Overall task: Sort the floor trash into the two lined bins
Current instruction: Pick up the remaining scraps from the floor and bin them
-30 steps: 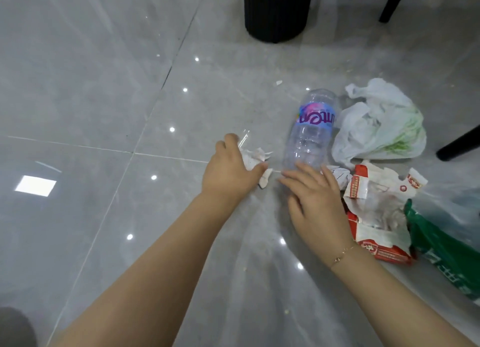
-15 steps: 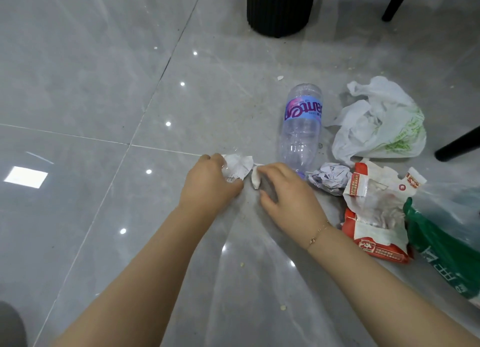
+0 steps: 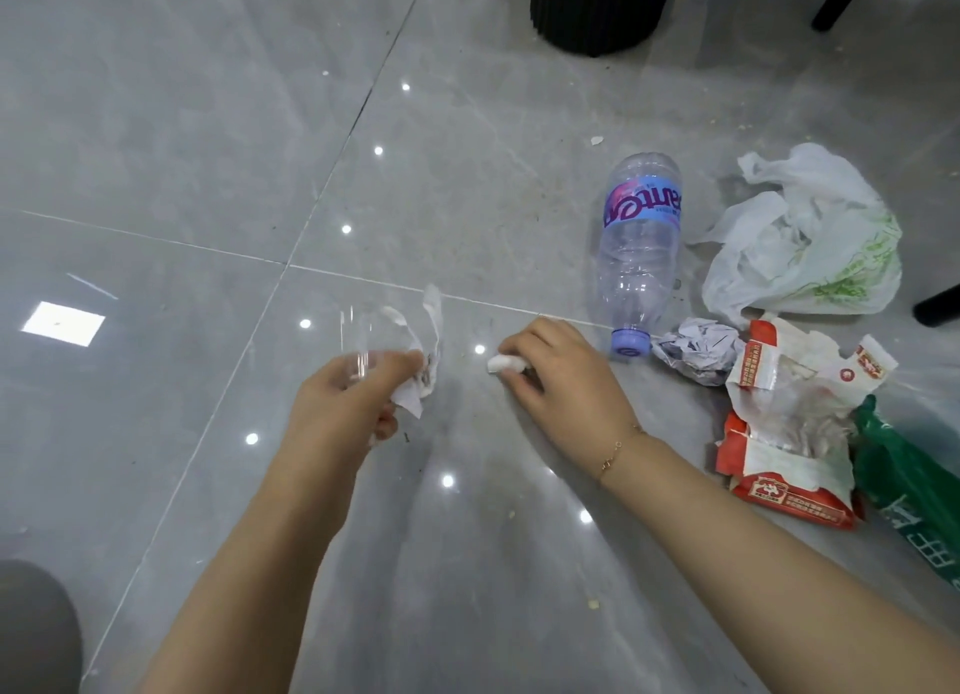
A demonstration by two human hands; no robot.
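My left hand (image 3: 345, 407) is gripping crumpled white paper and clear wrap (image 3: 415, 350) above the floor (image 3: 156, 173); my right hand (image 3: 563, 376) is pinching a small white scrap (image 3: 501, 363) beside the bottle (image 3: 636, 256).

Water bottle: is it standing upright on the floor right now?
No, the water bottle lies on its side on the floor, its cap end pointing toward the person, beside the crumpled paper ball.

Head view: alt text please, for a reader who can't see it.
Left hand holds crumpled wrappers above a grey tiled floor; right hand pinches a small white scrap. To the right lie a plastic bottle, bags and torn packaging.
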